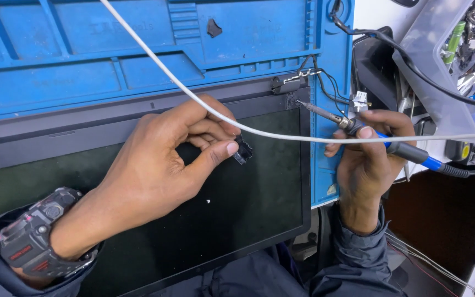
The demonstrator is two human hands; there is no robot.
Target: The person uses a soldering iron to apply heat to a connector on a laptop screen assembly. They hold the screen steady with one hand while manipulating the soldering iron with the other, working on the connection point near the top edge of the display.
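Head view: left hand (pixel 166 159) pinches a small black clip (pixel 243 149) over the laptop screen (pixel 237 209) near its upper right corner. Right hand (pixel 372 159) grips a blue-handled soldering iron (pixel 380 137), tip at the screen's corner hinge (pixel 288 83). Blue work mat (pixel 83 55) lies beneath; a white cable (pixel 281 135) crosses both hands.

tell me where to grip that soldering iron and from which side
Grip the soldering iron on its blue and black handle, behind the metal tip, coming from the right. The tip points left toward the panel's hinge corner and the cord trails right. The right hand holds it there, pen-style.
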